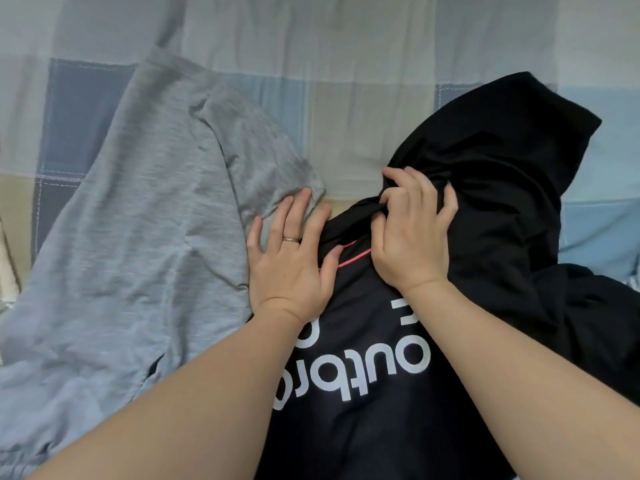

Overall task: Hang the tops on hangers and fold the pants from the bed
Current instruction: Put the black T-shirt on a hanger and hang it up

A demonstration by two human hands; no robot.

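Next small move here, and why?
Probably draw the bunched cloth outward to flatten the black white-lettered top: the right hand pinches a crumpled fold by its pink trim; the left hand rests flat beside, partly on the grey knit garment.

Soft, even, diffuse indoor light, fairly bright overall. Shadows faint: thin dark edge under the left hand [291,261] & along folds of the grey top [138,220]. The black top [485,202] loses most fold detail, only its white print reads clear. Wide-angle bend toward edges; checked bedsheet [346,64] at top & corners soft, slightly smeared w/ compression.
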